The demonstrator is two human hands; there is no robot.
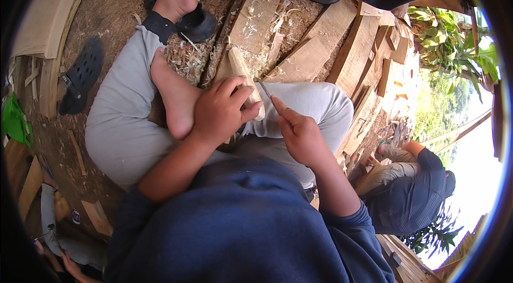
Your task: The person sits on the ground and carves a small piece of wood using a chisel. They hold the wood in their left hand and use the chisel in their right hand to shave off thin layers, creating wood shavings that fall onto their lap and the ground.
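Note:
A pale, partly shaved piece of wood (pixel 239 64) slants between my legs, its far end pointing up toward the plank. My left hand (pixel 224 105) is wrapped over its near part, fingers and thumb on either side. My right hand (pixel 299 132) grips a knife, its forefinger stretched along the tool. The knife's narrow grey blade (pixel 263 88) points toward the wood, just right of it, above my right thigh. Its handle is hidden inside my right hand. I cannot tell whether the blade's tip touches the wood.
Planks with curled shavings (pixel 262 16) lie ahead, and more timber blocks (pixel 363 42) are stacked to the right. A dark clog (pixel 83 75) lies on the left, another (pixel 196 24) by my foot. One person (pixel 409 192) sits at right; others are at far right top and lower left.

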